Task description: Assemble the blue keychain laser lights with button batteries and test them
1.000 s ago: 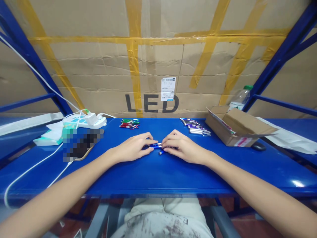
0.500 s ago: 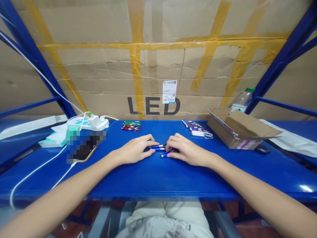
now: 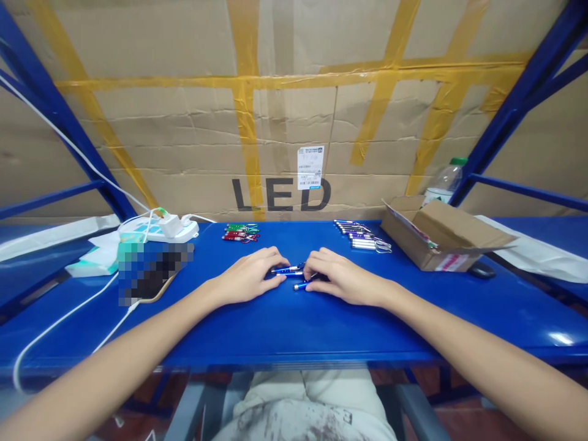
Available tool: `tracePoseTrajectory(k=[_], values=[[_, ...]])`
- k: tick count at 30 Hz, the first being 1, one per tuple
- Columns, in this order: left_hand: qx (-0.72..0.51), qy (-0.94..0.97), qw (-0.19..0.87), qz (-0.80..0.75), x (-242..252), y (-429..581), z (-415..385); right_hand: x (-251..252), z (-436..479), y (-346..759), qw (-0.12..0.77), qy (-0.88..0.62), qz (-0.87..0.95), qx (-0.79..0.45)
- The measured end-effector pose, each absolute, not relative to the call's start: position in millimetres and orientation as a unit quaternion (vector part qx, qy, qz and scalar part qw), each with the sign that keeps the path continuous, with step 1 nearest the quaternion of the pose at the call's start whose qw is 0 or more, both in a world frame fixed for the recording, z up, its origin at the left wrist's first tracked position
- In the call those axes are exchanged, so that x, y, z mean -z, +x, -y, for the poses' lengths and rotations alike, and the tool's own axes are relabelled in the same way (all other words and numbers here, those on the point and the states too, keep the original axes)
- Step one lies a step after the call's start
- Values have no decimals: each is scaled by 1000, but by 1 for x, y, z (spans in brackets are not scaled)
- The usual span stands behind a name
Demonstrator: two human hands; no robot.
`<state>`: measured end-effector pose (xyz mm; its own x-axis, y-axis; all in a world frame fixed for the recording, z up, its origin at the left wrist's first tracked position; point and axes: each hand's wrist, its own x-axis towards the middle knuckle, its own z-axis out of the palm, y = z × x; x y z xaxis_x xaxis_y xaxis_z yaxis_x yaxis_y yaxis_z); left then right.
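Note:
Two slim blue metal keychain flashlights (image 3: 288,274) lie side by side on the blue table, between my hands. My left hand (image 3: 250,277) has its thumb and fingers closed around their left ends. From the right, my right hand (image 3: 342,278) pinches another blue flashlight (image 3: 301,286), just nearer to me than the pair. The right fingers hide its far end and cover the right ends of the pair. Farther back lie green flashlights (image 3: 241,228) and red flashlights (image 3: 239,236) with clips. Dark, purple and silver flashlights (image 3: 361,236) form a row at the back right.
An open cardboard box (image 3: 443,236) stands at the right, with a black mouse (image 3: 481,270) beside it and a plastic bottle (image 3: 444,182) behind. A phone (image 3: 154,282), a power strip (image 3: 186,231) and white cables occupy the left. A large taped carton (image 3: 193,147) walls the back.
The view has shifted slightly. The blue flashlight in my right hand sits a little closer to the pair and farther left. Both hands keep almost the same pose.

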<state>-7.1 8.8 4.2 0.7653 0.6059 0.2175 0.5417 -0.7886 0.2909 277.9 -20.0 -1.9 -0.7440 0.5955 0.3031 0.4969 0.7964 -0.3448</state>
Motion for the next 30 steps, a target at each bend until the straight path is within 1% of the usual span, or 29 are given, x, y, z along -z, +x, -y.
tracePoseTrajectory(k=[9,14,23,30], values=[[-152,929,98,-324,-1,-7,-12,0,28,272,188,-292,924,-163],[-143,929,93,-330,-2,-8,-12,-6,26,277,157,-307,928,-142],[-175,937,115,-279,-9,0,0,7,26,267,199,-299,922,-146],[-173,941,117,-265,-4,-4,-8,-1,23,274,171,-329,918,-142]])
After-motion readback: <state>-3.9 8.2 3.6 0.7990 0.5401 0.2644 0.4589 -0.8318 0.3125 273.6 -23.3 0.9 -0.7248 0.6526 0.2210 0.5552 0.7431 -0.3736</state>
